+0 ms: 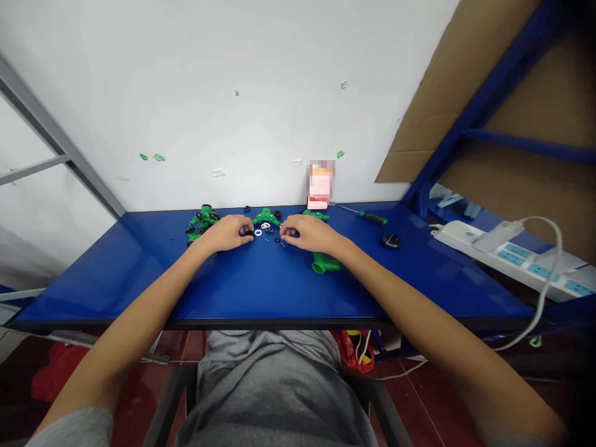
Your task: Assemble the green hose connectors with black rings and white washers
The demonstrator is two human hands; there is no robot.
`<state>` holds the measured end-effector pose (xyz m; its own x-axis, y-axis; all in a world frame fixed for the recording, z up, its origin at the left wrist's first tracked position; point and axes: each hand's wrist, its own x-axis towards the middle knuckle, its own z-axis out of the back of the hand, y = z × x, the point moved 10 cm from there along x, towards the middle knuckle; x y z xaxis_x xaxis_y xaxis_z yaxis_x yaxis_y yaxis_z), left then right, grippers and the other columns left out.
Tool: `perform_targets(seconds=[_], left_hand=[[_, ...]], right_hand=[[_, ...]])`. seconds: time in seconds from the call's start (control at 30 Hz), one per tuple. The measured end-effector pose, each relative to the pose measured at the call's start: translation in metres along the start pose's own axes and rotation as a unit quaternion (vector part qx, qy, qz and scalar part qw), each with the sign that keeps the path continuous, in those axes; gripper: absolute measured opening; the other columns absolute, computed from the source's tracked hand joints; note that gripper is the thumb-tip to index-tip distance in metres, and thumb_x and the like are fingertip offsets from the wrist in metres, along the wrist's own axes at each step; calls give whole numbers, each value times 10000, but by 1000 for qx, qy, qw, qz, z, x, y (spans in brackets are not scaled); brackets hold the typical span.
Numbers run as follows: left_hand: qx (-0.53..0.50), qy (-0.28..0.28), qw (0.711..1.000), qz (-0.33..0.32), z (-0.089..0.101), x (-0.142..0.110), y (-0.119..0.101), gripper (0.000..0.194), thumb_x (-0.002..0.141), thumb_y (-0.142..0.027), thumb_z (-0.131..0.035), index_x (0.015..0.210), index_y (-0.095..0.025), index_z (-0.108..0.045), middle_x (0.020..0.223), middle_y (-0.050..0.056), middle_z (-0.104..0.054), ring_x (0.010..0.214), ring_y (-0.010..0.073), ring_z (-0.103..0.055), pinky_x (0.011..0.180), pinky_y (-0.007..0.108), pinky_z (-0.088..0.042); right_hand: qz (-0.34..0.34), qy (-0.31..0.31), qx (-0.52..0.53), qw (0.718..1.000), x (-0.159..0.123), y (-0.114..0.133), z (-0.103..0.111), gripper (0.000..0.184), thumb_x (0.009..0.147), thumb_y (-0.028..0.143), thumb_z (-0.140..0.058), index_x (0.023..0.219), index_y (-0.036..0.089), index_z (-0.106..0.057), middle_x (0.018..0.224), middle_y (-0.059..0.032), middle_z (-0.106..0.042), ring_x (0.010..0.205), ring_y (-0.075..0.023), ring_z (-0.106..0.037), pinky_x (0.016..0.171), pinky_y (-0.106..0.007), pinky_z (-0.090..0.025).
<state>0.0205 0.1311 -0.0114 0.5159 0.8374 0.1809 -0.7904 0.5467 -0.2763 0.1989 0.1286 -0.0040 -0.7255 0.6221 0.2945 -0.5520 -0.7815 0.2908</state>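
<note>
My left hand [229,233] rests on the blue table [139,273], its fingers curled and pinching a small black ring [249,234]. My right hand [307,233] lies opposite, its fingers pinched together at their tips on something too small to name. Between the hands lie small white washers [258,233] and black rings [277,240]. A green plastic fitting [266,216] sits just behind them. Another green fitting [326,265] lies under my right wrist.
More green fittings [202,220] are piled at the left by the wall. A green-handled screwdriver [367,216] and a black round cap [391,241] lie to the right. A white power strip [512,257] with a cable sits on the blue shelf at far right.
</note>
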Motion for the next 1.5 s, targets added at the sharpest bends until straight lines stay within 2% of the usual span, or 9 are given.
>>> perform_targets(seconds=[0.17, 0.33, 0.47, 0.6, 0.77, 0.9, 1.17, 1.33, 1.5], left_hand=[[-171, -112, 979, 11, 15, -2, -11, 266, 920, -418, -770, 1060, -192, -772, 1015, 83, -825, 919, 247, -782, 907, 406, -638], [-327, -190, 925, -32, 17, -5, -36, 280, 893, -343, -820, 1113, -183, -754, 1072, 88, -833, 1006, 240, -827, 994, 425, -685], [-273, -207, 935, -95, 25, -8, -54, 275, 941, -332, -790, 1173, -194, -736, 1148, 84, -797, 1059, 215, -812, 1020, 384, -676], [-149, -216, 961, -84, 28, -7, -40, 273, 983, -264, -698, 1243, -183, -690, 1207, 105, -761, 1032, 221, -777, 982, 401, -665], [58, -81, 993, -56, -10, 5, -26, 312, 1036, -199, -551, 1286, -131, -723, 1219, 178, -747, 1164, 330, -713, 1069, 506, -593], [139, -12, 988, -61, -31, 8, -31, 429, 1035, -92, -416, 1298, -132, -752, 1168, 175, -742, 1104, 301, -713, 1006, 419, -585], [54, -9, 997, -53, -17, 5, -35, 160, 1005, -282, -629, 1054, -165, -727, 1080, 135, -728, 1036, 305, -695, 934, 410, -564], [24, -4, 999, -37, -11, 4, -36, 112, 928, -206, -677, 1037, -179, -680, 1053, 107, -736, 901, 257, -700, 796, 352, -530], [17, 3, 998, -57, -12, 5, -36, 73, 945, -171, -643, 983, -189, -702, 988, 92, -770, 840, 235, -723, 793, 344, -535]], right_hand=[[-34, -46, 121, 991, 1, -2, 7, 171, 982, 333, -704, 1071, 209, -782, 968, -71, -822, 853, -214, -745, 798, -339, -549], [-97, -55, 387, 915, 8, -8, -10, 473, 985, 543, -738, 1292, 183, -748, 950, -92, -858, 844, -226, -799, 759, -351, -605], [-108, -72, 447, 885, 9, -11, -19, 488, 862, 526, -873, 1193, 181, -776, 898, -81, -847, 808, -223, -793, 720, -346, -620], [-136, -109, 445, 879, 5, -23, -12, 417, 830, 447, -888, 1135, 189, -767, 909, -73, -836, 788, -205, -786, 709, -334, -618], [-132, -141, 390, 900, 2, -28, 3, 388, 807, 376, -868, 1134, 199, -755, 892, -37, -788, 835, -202, -766, 819, -374, -645], [-117, -154, 357, 914, 3, -26, 5, 374, 827, 399, -833, 1137, 204, -756, 933, -42, -786, 843, -197, -748, 890, -408, -645], [-118, -154, 305, 932, -1, -30, 6, 395, 854, 441, -821, 1166, 206, -765, 962, -62, -785, 882, -217, -744, 910, -431, -644], [-122, -156, 308, 931, -2, -32, 11, 385, 867, 432, -809, 1177, 209, -753, 974, -76, -793, 868, -231, -756, 863, -433, -648], [-108, -149, 269, 945, -4, -25, 17, 368, 872, 405, -804, 1183, 214, -758, 993, -74, -789, 910, -230, -744, 897, -435, -647]])
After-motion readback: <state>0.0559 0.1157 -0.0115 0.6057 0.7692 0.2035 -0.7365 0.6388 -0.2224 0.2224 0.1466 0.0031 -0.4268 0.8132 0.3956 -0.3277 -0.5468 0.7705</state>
